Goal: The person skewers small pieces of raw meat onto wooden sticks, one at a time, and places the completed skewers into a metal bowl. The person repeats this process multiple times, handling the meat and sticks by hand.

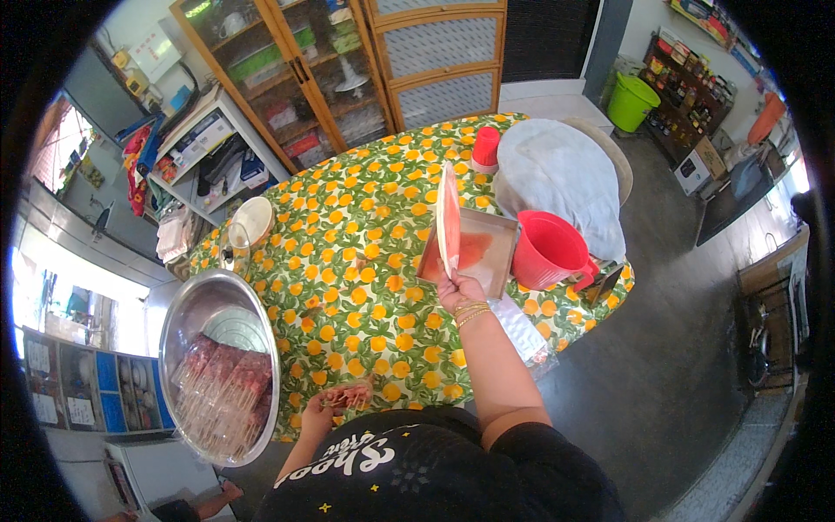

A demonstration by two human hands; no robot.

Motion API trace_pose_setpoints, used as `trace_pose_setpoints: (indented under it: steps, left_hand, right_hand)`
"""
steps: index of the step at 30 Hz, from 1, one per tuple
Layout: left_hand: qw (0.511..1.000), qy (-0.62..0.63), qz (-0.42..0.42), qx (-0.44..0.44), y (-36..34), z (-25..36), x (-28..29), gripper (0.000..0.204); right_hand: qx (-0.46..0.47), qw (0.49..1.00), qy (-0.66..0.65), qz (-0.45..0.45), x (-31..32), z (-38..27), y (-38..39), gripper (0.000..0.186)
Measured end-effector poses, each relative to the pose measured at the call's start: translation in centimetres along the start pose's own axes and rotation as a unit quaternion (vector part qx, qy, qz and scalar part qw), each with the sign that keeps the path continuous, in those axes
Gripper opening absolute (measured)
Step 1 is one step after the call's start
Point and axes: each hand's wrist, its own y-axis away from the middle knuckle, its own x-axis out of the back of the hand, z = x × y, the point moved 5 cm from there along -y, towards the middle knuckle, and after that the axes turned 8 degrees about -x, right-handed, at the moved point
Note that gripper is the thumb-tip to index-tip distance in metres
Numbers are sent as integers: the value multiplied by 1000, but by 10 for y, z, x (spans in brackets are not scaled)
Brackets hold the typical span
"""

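My right hand [463, 294] grips the lower end of a thin, flat plate or board [449, 217] with a pale rim and a reddish face, held on edge. It stands over a square metal tray [496, 228] with reddish liquid in it. Close to my body, my left hand [318, 416] is closed on a small bunch of meat skewers [350, 396], apparently in clear plastic. To the left, a large steel bowl [270, 348] holds several plastic-wrapped bundles of meat skewers [224, 387], sticks toward me.
On the orange-patterned tablecloth [348, 296] stand a red pitcher [550, 248], a red cup [485, 148], a light cloth cover [557, 165], a pale bowl [254, 219] and a clear plastic bag [520, 335]. Part of another person [217, 500] shows at lower left.
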Motion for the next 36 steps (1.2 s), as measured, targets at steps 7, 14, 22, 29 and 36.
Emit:
trace_pose_setpoints:
  steps: [7,14,22,29,36]
  left_hand:
    - [1000,20,-19,-12,-7,-16,-4,47]
    - [999,27,-15,-8,-13,-37,-8,49]
    - [997,76,18,-9,-8,-30,-12,47]
    - [996,36,78,20,-5,-23,-12,43]
    - [985,119,120,25,-11,-45,-28,38]
  right_hand:
    - [-19,1000,-7,-9,1,-1,-2,25]
    - [12,1000,-2,11,-4,1,9,18]
    - [200,906,355,115,6,-37,40,24]
    - [414,678,599,100,-26,-41,83,20]
    - [589,398,693,122,-63,-41,153,17]
